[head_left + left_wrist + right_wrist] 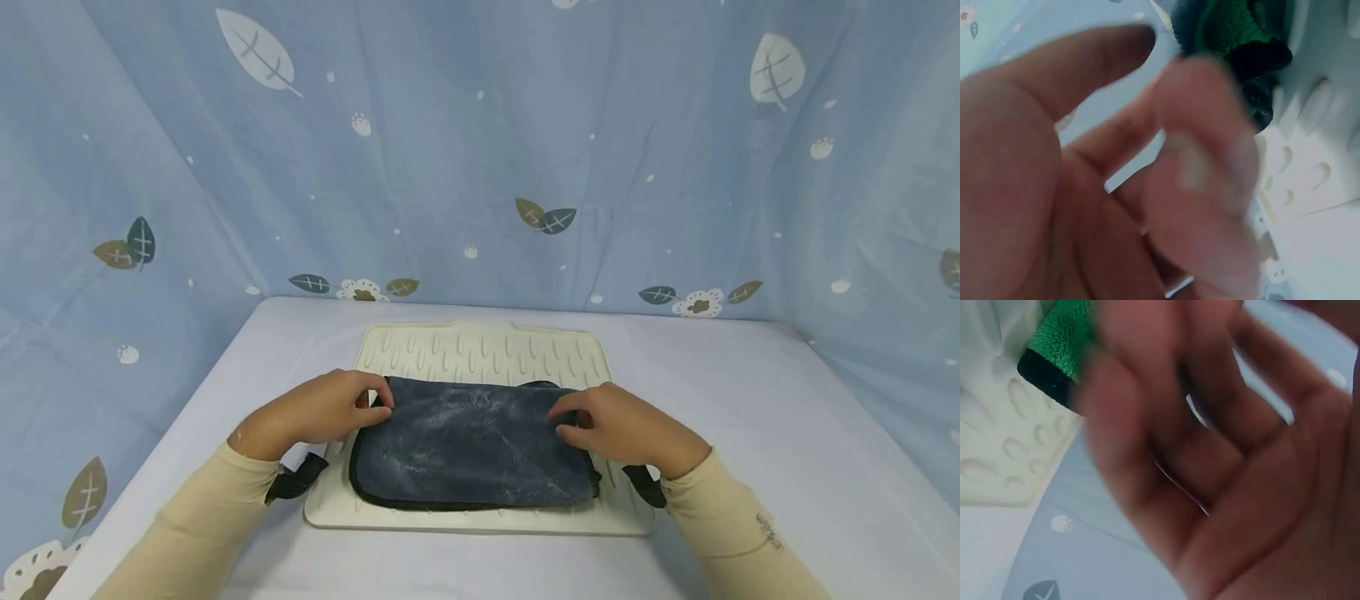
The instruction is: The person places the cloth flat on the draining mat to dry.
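Observation:
A folded cloth (472, 446), dark blue-grey with pale streaks and black edging, lies across a cream mat with raised drop shapes (480, 350). Fluffy green pile on the cloth (1063, 340) shows in both wrist views. At its upper left corner is my left hand (326, 407), thumb and forefinger apart and slightly bent. My right hand (618, 423) is at the upper right corner in a similar loose bend, with a gap between thumb and forefinger. Neither hand visibly pinches the cloth; whether the fingertips touch it is unclear.
The mat lies on a white-covered table (757, 417). A blue curtain (465, 150) with leaf and flower prints hangs behind the table and along both sides. Dark wrist straps (298, 477) show below the hands.

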Motion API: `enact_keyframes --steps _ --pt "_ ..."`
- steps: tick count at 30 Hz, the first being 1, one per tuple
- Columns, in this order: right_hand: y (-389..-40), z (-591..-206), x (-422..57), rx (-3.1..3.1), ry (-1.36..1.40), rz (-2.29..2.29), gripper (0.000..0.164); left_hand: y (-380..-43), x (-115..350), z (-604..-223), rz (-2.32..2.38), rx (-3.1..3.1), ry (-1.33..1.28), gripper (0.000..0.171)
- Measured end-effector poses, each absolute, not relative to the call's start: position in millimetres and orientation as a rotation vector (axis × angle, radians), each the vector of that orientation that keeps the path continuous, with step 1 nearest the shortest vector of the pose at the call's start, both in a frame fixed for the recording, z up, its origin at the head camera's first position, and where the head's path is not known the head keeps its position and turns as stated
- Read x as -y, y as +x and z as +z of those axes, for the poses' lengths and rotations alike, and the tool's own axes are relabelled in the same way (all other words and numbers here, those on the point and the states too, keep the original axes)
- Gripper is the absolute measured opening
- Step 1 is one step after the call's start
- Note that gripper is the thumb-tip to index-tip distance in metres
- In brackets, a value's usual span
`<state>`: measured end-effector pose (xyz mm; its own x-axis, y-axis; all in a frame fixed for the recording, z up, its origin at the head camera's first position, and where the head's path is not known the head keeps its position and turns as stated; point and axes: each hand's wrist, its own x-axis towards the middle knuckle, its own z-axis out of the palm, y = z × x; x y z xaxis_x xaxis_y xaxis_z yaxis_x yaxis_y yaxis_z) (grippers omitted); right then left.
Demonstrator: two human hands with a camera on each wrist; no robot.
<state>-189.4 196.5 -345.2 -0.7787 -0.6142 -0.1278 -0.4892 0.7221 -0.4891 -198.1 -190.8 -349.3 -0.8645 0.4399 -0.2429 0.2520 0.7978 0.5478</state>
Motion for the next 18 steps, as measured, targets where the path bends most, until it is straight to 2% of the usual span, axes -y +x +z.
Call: enact_keyframes --steps 6,9,14,18 --pt "-196 -347 -196 -2.916 -0.762 -0.706 0.017 -203 189 -353 0.717 -2.815 0.480 0.015" --pt "-202 -351 -197 -3.022 -0.707 -0.728 0.016 -206 189 -356 0.684 -2.909 0.438 0.022" --pt "-209 -362 -201 -3.065 -0.628 -0.675 0.027 -209 187 -360 0.588 -2.958 0.380 0.040" --pt "-213 -368 -202 -2.997 -0.610 -0.608 0.037 -209 186 -362 0.555 -2.930 0.371 0.048"
